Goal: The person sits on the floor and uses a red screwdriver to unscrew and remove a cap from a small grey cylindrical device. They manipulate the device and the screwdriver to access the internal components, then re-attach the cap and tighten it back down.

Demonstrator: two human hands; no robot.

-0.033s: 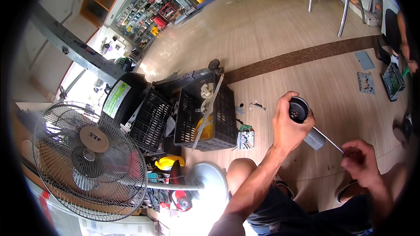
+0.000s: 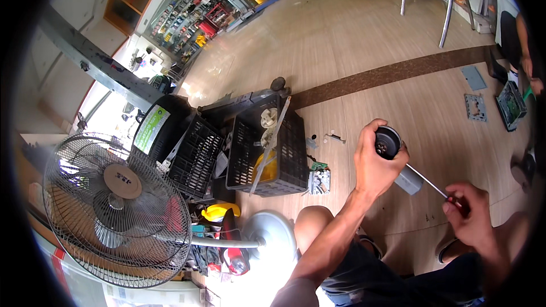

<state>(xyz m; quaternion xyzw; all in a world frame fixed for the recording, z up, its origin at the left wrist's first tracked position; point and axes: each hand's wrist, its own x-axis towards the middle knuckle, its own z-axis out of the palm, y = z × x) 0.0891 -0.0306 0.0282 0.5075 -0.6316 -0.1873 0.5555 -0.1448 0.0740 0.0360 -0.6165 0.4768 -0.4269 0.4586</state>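
Observation:
My left hand (image 2: pixel 371 162) is wrapped round a grey motor-like device (image 2: pixel 409 182) with a round black cup-shaped end (image 2: pixel 388 142) facing up. Low in the cup a few small metal spots show. A screwdriver (image 2: pixel 427 181) with a long thin shaft slants from the side of this device down to my right hand (image 2: pixel 469 210). Its handle sits between my right thumb and fingers and is mostly hidden. Where the tip meets the device is out of sight behind my left hand.
A black plastic crate (image 2: pixel 267 159) with yellow and white parts stands left of my arm. Beside it lies a circuit board (image 2: pixel 319 182). A fan (image 2: pixel 116 193) lies at the left. At the right, a co-worker's hand (image 2: pixel 536 85) is by an opened metal box (image 2: pixel 511 108).
The fingers of my right hand have shifted and spread a little round the screwdriver handle. My left hand and the device stay in place.

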